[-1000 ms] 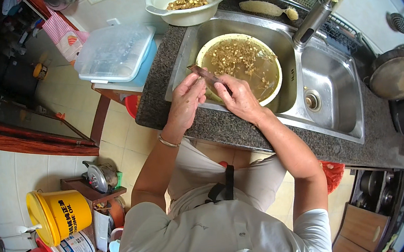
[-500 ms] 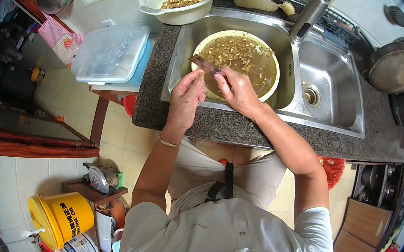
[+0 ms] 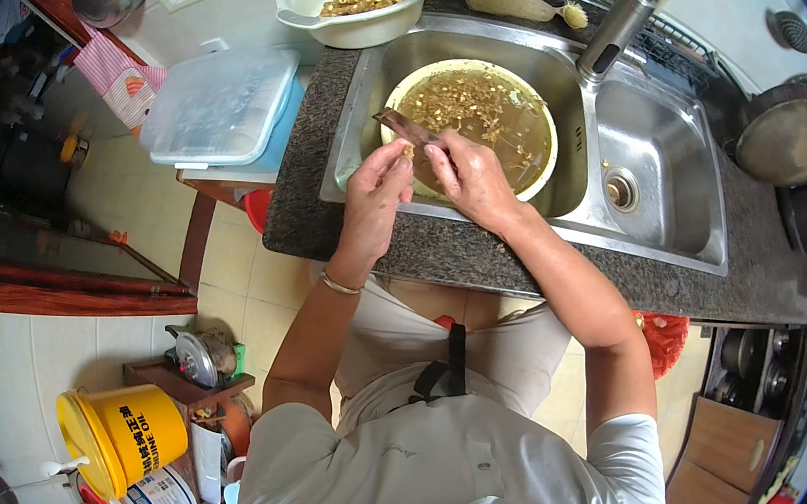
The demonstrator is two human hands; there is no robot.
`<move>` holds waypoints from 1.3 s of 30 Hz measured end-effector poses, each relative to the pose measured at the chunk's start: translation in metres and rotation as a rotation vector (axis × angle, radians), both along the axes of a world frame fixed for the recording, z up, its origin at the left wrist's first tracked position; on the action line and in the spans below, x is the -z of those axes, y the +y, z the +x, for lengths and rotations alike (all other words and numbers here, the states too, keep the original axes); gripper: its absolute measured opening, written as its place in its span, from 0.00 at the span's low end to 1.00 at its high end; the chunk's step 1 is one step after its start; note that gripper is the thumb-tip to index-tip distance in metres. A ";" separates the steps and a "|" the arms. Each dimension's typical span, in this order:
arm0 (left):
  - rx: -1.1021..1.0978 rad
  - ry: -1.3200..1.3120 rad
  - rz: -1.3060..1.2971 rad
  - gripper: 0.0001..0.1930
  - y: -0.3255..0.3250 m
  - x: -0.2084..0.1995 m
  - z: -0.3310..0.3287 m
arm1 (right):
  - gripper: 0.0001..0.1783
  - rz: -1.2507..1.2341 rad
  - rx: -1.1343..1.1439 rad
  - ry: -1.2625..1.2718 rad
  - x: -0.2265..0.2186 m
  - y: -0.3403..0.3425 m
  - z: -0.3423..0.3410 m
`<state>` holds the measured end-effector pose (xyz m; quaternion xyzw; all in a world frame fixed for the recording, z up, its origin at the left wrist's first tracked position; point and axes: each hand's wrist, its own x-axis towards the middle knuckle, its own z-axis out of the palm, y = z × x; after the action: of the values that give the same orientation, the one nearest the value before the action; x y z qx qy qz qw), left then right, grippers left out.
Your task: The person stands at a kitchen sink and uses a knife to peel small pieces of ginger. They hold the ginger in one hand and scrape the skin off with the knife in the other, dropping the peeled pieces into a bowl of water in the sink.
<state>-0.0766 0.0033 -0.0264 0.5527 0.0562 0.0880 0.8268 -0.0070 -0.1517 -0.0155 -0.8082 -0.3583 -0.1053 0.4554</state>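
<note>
My right hand [image 3: 471, 177] grips a knife [image 3: 409, 128] whose blade points up and left over a cream basin [image 3: 535, 175] of murky brown water with small floating pieces. My left hand [image 3: 377, 187] pinches a small pale piece [image 3: 405, 152] against the blade's edge. Both hands hover over the near rim of the left sink bowl [image 3: 358, 127], where the basin sits.
A white bowl [image 3: 365, 17] of peeled brownish pieces stands behind the sink. The right sink bowl [image 3: 660, 170] is bare, with a tap [image 3: 619, 24] above it. A clear lidded box [image 3: 220, 108] lies to the left, a dark pot [image 3: 787, 134] to the right. Yellow bucket [image 3: 124, 437] on the floor.
The hands stay over the basin's near rim; the knife blade has shifted slightly against the small piece. The whole view has tilted a little with the head.
</note>
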 end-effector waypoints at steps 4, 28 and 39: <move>-0.046 0.027 0.016 0.16 -0.002 -0.001 0.000 | 0.09 0.046 -0.038 0.010 -0.001 -0.001 -0.004; -0.098 -0.019 0.184 0.12 -0.004 -0.005 -0.002 | 0.08 0.040 -0.137 -0.013 -0.005 -0.003 -0.006; 0.066 -0.049 -0.230 0.11 0.005 -0.003 -0.001 | 0.10 0.060 -0.093 0.099 -0.006 -0.001 -0.006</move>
<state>-0.0781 0.0087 -0.0239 0.4536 0.0276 0.0670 0.8883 -0.0134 -0.1527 -0.0092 -0.7808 -0.3694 -0.0548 0.5010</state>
